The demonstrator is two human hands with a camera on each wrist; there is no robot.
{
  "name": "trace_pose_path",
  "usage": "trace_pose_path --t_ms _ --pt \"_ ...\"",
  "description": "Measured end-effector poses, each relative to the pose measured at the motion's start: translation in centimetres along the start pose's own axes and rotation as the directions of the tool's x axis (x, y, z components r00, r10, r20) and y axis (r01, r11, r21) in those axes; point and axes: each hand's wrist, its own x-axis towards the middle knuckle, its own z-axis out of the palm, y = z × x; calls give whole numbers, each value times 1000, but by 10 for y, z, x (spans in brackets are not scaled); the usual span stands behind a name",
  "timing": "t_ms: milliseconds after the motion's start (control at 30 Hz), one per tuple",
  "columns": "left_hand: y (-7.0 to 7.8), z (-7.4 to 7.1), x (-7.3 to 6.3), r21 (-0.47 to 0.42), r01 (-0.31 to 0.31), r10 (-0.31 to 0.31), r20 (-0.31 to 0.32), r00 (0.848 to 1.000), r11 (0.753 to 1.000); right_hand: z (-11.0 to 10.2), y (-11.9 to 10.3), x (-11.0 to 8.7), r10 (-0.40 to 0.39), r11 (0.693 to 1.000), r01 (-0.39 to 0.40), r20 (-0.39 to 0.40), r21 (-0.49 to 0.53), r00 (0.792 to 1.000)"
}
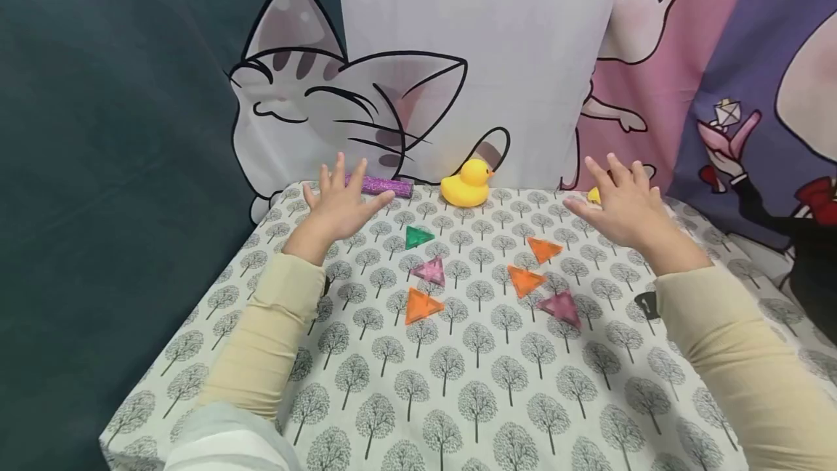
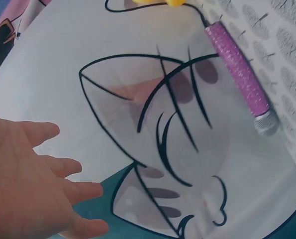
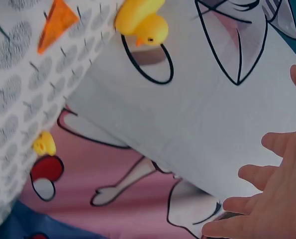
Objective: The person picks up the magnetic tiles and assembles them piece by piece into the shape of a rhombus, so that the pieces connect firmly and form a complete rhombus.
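Both hands are raised over the table with fingers spread, holding nothing. The left hand (image 1: 338,206) overlaps a purple glitter tube (image 1: 386,187) at the back edge in the head view; its silver cap shows in the left wrist view. My right hand (image 1: 624,206) partly hides a small yellow duck (image 1: 593,195). Between the hands lie flat triangular pieces: a green triangle (image 1: 417,237), a pink triangle (image 1: 431,271) and an orange triangle (image 1: 421,306) on the left, two more orange triangles (image 1: 544,249) (image 1: 526,280) and a darker pink triangle (image 1: 562,308) on the right.
A larger yellow rubber duck (image 1: 466,184) sits at the back edge of the table. The tabletop wears a tree-print cloth (image 1: 477,376). Behind it hang cartoon-printed curtains (image 1: 523,57), with a dark green curtain (image 1: 118,166) along the left side.
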Motion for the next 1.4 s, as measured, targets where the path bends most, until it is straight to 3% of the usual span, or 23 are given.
trace_pose_path --t_ms 400,700,900,1033,1233,1400 --pt "-8 38 3 2 12 -12 44 999 1000 39 -7 -1 -15 1000 16 86 -12 996" --pt "-15 87 26 27 27 -30 124 992 999 80 -26 1 -62 997 67 146 -35 987" --pt "-16 109 38 -24 65 -61 156 986 998 106 -43 3 -85 995 91 172 -27 981" --pt "-14 123 45 -5 89 -86 194 977 996 122 -56 4 -124 991 133 176 -36 976" --pt "-9 138 55 31 106 -111 298 948 994 143 -81 6 -182 980 193 193 -43 964" --pt "-10 141 67 64 92 -107 287 952 994 157 -104 10 -250 966 259 239 -7 938"
